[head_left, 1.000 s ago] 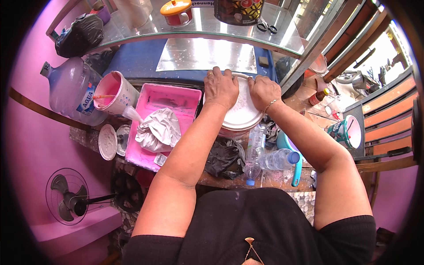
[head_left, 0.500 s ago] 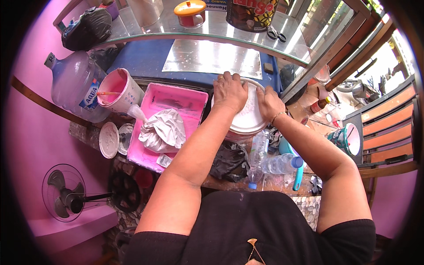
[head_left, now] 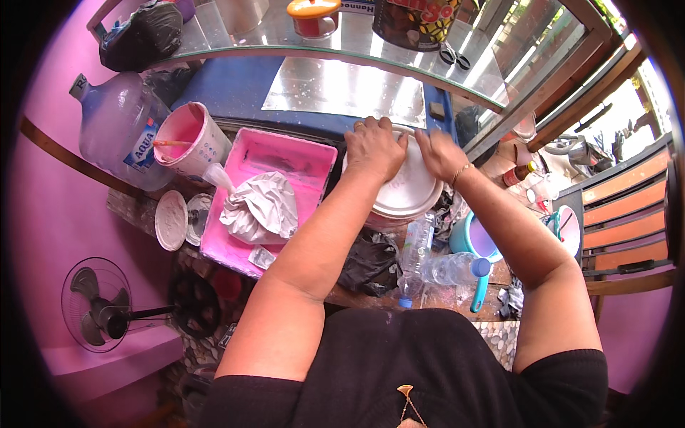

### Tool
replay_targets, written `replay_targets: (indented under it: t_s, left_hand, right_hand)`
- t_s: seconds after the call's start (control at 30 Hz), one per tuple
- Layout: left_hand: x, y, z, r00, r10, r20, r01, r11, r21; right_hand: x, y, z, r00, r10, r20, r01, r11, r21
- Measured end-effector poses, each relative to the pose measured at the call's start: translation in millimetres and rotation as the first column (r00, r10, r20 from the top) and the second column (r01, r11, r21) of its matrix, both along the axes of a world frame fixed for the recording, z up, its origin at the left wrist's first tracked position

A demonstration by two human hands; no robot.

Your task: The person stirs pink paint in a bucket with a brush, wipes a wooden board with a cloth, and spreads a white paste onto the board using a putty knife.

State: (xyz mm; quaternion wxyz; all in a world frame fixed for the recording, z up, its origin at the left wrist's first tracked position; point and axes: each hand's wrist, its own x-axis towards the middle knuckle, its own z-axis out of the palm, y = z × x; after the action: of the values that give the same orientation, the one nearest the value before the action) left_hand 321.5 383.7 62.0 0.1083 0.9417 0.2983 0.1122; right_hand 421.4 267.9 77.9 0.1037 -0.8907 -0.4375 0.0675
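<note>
A round white lid [head_left: 405,187] sits on top of a bucket in front of me, and much of the bucket's side is hidden below it. My left hand [head_left: 376,151] rests on the lid's left and far part, its fingers reaching toward the far rim. On the right edge of the lid lies my right hand [head_left: 442,155], fingers stretched out and pointing away from me. Left of the bucket stands a pink rectangular tray [head_left: 314,146] holding a crumpled whitish cloth-like bundle [head_left: 260,207].
Near me are clear plastic bottles [head_left: 453,268], a black plastic bag [head_left: 371,267] and a turquoise handled pot [head_left: 464,235]. A large water jug [head_left: 118,132] and a white bucket [head_left: 207,153] stand left. A glass shelf [head_left: 342,48] overhangs a metal sheet [head_left: 342,89].
My right hand and forearm have shifted slightly right, uncovering more of the turquoise pot. More of the lid's surface shows between my hands. My left hand stays on the lid.
</note>
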Motion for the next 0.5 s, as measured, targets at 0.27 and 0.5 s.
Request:
replay_targets:
  t_s: [0.27,0.5]
  left_hand:
    - [4.5,1.8,-1.7,0.998,0.016,-0.056,-0.02,0.998,-0.066]
    - [3.5,2.4,-9.7,0.999,0.02,0.037,-0.024,0.993,0.112]
  right_hand:
    - [-2.5,18.0,-28.7,0.991,-0.089,-0.103,0.109,0.971,0.212]
    - [3.8,12.7,-1.5,0.943,0.289,0.165,-0.306,0.948,0.09]
